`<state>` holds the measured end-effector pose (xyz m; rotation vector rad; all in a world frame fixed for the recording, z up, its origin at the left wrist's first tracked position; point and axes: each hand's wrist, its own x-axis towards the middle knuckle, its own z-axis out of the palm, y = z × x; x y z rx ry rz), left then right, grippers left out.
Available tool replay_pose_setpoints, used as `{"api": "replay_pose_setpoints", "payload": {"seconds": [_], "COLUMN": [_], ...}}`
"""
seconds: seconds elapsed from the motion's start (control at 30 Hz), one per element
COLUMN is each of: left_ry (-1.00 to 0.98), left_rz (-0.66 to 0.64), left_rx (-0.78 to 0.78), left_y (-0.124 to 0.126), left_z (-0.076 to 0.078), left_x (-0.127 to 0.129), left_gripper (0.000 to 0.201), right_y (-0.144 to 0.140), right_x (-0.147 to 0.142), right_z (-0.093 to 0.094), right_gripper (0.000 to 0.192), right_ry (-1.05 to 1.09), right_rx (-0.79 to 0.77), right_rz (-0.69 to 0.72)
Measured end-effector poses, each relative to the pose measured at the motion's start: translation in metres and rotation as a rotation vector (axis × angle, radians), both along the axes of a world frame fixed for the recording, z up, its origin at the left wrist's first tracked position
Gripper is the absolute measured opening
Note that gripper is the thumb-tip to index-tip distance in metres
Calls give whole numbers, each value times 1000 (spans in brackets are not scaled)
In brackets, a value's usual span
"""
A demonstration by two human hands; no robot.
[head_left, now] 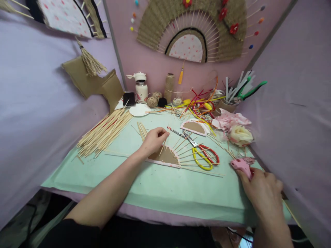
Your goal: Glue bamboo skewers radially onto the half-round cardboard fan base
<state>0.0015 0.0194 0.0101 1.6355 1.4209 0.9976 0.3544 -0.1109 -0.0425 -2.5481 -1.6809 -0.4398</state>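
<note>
My left hand (153, 140) pinches a thin wooden stick (163, 147) over a brown cardboard half-circle (167, 156) that has several sticks fanned out from its edge. At the table's right edge my right hand (261, 191) grips a pink glue gun (241, 165). Scissors with red and yellow handles (204, 156) lie just right of the half-circle, on top of the fanned sticks. A second, smaller cardboard half-circle with a pink rim (194, 127) lies behind them.
A big pile of wooden sticks (106, 131) lies at the left on the mint-green mat (160, 186). Twine spools, a white bottle (141, 88), coloured wires (201, 101), a tool cup (230, 100) and paper flowers (239, 135) crowd the back and right. Purple walls close in.
</note>
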Motion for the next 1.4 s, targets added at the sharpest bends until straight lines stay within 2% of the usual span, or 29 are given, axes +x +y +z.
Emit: {"api": "replay_pose_setpoints", "payload": {"seconds": [0.07,0.13,0.2,0.3,0.4,0.47,0.57,0.73,0.9,1.4], "left_ry": [131,278,407,567,674,700,723,751,774,845], "left_rz": [-10,-19,-24,17,48,40,20,-1,-5,-48], "left_rx": [23,76,117,90,49,39,44,66,79,82], "left_y": [3,9,16,25,31,33,33,36,39,39], "left_z": [10,18,22,18,7,1,-5,-7,-9,-12], "left_x": [2,7,15,29,39,42,43,45,49,54], "left_gripper": [23,19,16,18,21,21,22,23,24,26], "right_y": [-4,-4,5,32,66,83,98,99,96,99], "right_x": [-3,-10,-26,-64,-105,-125,-141,-142,-143,-139], "right_z": [12,31,53,79,89,89,82,72,72,67], "right_gripper": [70,77,77,64,50,43,39,38,35,38], "right_ry": [23,33,81,184,220,254,301,332,357,332], "right_rx": [42,164,268,366,338,272,172,53,-15,-12], "right_rz": [-45,-35,156,510,654,695,676,638,590,555]}}
